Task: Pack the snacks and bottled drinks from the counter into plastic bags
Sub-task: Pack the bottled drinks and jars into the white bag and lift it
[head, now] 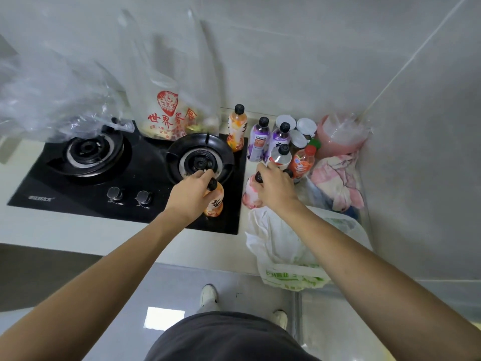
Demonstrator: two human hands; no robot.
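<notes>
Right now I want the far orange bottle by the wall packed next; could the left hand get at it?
Probably not yet: the left hand already grips an orange bottle. The far orange bottle stands unobstructed behind the burner.

The left hand (pixel 191 196) covers the neck of an orange bottle (pixel 216 201) on the stove (pixel 78 194); the right hand (pixel 273 188) hides most of a pink bottle (pixel 248 196) just right of the stove. Behind the stove, contents of the printed bag (pixel 169 118) blur through plastic. A crumpled clear bag (pixel 46 100) runs off the left edge. Bottle labels are too small to read.
</notes>
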